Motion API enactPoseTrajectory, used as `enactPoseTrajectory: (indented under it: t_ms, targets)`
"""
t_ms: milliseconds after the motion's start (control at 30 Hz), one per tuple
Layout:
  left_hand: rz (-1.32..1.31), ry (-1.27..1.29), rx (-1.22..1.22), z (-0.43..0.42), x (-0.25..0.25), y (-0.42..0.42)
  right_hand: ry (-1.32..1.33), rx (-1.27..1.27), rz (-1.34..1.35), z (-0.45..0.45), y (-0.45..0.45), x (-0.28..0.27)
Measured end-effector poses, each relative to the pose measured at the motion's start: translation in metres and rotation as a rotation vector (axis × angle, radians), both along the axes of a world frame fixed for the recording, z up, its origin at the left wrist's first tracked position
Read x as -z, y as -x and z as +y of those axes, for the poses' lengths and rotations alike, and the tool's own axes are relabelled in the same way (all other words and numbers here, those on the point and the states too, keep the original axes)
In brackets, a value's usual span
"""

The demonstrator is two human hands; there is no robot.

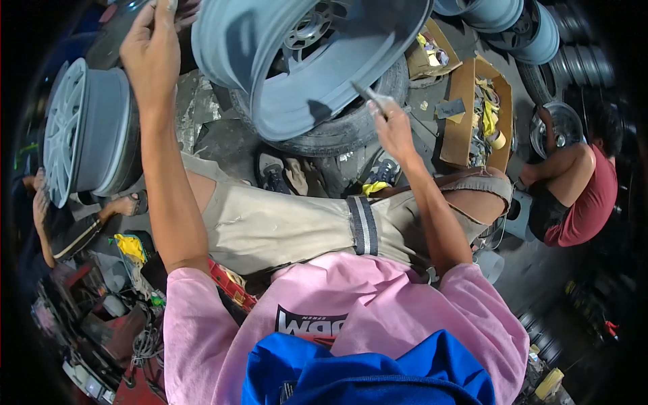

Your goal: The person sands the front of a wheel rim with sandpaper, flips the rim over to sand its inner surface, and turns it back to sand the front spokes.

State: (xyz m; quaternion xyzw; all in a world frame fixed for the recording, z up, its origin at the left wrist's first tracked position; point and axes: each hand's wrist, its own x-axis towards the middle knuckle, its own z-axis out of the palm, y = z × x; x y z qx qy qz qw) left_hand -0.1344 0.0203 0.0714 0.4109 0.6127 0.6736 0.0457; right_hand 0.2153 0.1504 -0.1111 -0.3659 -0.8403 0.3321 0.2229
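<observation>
A grey-painted wheel rim (236, 40) is tilted in front of me, its wide barrel facing me and its lower lip over a black tire (337, 138). My left hand (154, 40) is at the rim's upper left side. Its fingers are bent toward the rim's edge, partly cut off by the frame top. In my right hand (393, 125) is a thin, flat grey tool (363, 90) with a narrow tip, pinched between thumb and fingers. That tip points up and left across the inner barrel. The tool's exact kind is unclear.
Cardboard boxes (459, 115) with scraps and yellow pieces stand right of the tire. Another grey rim (101, 128) is at left, beside a person's hand (40, 206). At right crouches a person in a red shirt (590, 202) near a silver rim (567, 121). More rims (533, 34) are stacked behind.
</observation>
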Motion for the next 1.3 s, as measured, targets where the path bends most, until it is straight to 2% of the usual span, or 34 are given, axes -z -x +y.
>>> enactPoseTrajectory:
  t_ms: [67,133,200,267,400,467,500,633,733,833,900,1000,1133,1200,1267,1300]
  targets:
    - [0.158,0.21,-0.179,-0.007,0.048,0.053,0.008,-0.065,0.027,-0.012,0.004,0.012]
    - [0.216,0.484,-0.265,-0.019,0.082,0.078,0.033,-0.165,-0.185,-0.02,0.008,0.02]
    - [0.102,0.794,-0.131,-0.026,0.099,0.091,0.033,-0.186,-0.199,-0.028,0.018,0.017]
    - [-0.059,0.863,-0.016,-0.029,0.116,0.089,-0.003,-0.24,-0.243,-0.031,0.028,0.024]
    - [-0.085,0.838,0.001,-0.033,0.14,0.072,0.054,-0.258,-0.336,-0.039,0.044,0.009]
    - [-0.01,0.828,-0.011,-0.031,0.157,0.084,0.056,-0.271,-0.318,-0.043,0.047,0.013]
    - [0.068,0.746,-0.063,-0.028,0.157,0.08,0.063,-0.285,-0.308,-0.044,0.046,0.017]
    - [0.028,0.815,-0.066,-0.023,0.153,0.078,0.068,-0.307,-0.286,-0.042,0.039,0.028]
    - [0.047,0.753,-0.039,-0.013,0.138,0.073,0.066,-0.328,-0.217,-0.039,0.037,0.029]
    - [0.127,0.528,-0.04,0.011,0.103,0.058,0.062,-0.296,-0.221,-0.036,0.04,0.022]
    - [0.161,0.5,-0.107,0.034,0.083,0.054,-0.055,-0.206,-0.095,-0.033,0.039,0.012]
    - [0.129,0.495,-0.168,0.062,0.068,0.052,0.026,-0.09,0.002,-0.031,0.028,-0.013]
    - [0.177,0.402,-0.222,0.073,0.071,0.056,-0.067,0.055,0.095,-0.018,0.016,0.009]
    - [0.188,0.415,-0.198,0.064,0.079,0.065,-0.087,0.049,0.085,-0.017,0.024,0.034]
    - [0.152,0.489,-0.179,0.052,0.088,0.08,-0.189,-0.107,0.024,-0.021,0.038,0.055]
    - [0.16,0.499,-0.173,0.051,0.087,0.082,-0.027,-0.226,-0.09,-0.025,0.041,0.044]
